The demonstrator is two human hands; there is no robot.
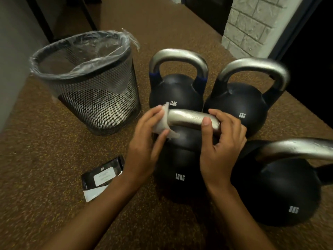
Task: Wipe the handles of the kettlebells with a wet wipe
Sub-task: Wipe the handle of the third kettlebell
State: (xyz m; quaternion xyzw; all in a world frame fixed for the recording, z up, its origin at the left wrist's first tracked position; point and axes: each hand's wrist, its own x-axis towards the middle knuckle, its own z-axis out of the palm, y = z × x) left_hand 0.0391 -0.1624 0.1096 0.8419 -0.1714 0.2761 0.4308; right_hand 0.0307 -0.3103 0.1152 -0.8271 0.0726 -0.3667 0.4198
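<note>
– Brown speckled floor (54,159), with a pale brick wall (252,27) far right. What stands on it?

– Four black kettlebells in a tight cluster. The near bell (180,177) and the far bell (176,92) read 12KG; the right bells (239,109) read 8KG, as far as I can tell. A lined mesh bin (93,98) stands to the left, and a dark packet (104,175) lies near the left forearm.

– Where is the work?

– On the near bell's steel handle (187,118). The left hand (146,150) has the wipe (162,121) wrapped over the handle's left bend, its fingers (153,114) above and thumb below, clamped on the cloth. The right hand (221,147) grips the handle's right end, thumb across the front and fingers curled over the top.

– How will it all handle?

– I judge the bell heavy and stable; it should stay put under rubbing. The handle is stiff, and its metal looks rough, so it should offer good purchase unless wetted. The wipe is soft, thin and limp, so it has to be pinched around the bar or it will bunch and slip. One loose corner hangs below the thumb.

– Best hold?

– Brace one end of the handle bare-handed and slide the wrapped wipe along the rest, then swap ends. The other three handles show no wipe on them.
</note>
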